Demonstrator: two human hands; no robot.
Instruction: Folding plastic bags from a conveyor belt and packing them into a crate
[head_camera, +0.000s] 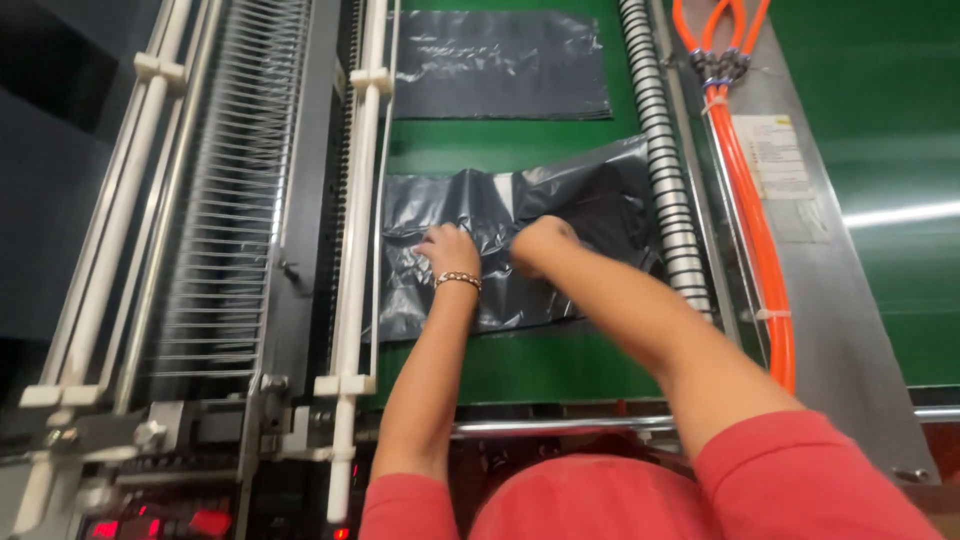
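- Green conveyor belt (520, 370) fills the middle of my view; a second green surface (880, 150) sits far right, with a light streak across it.
- Metal machine frame on the left: white rails (355, 250) running top to bottom, and a comb of thin wire rods (225, 200) between them.
- Steel side plate (830, 320) right of the belt, with a pale label stuck on it.
- Dark grey plastic bag (590, 210) lies crumpled on the belt, mid-frame, its right edge riding up against the ribbed grey hose (665, 170). This is the bag I'm working.
- A second dark bag (500, 65) lies flat further up the belt, well apart from the first.
- Orange cables (750, 200) run down the steel plate, bundled with a clip near the top.
- My arms come in from the bottom, red sleeves (800, 480) showing.
- Right hand (540, 243) is on the bag near its centre, grip curled closed into the plastic, bunching it.
- Left hand (447, 250) is just beside it on the left part of the bag, fingers bent down and pressing on the film; I cannot tell whether that grip actually pinches any plastic.
- Beaded bracelet (458, 280) on the left wrist.
- Red lit indicators (150, 525) on the panel at bottom left.
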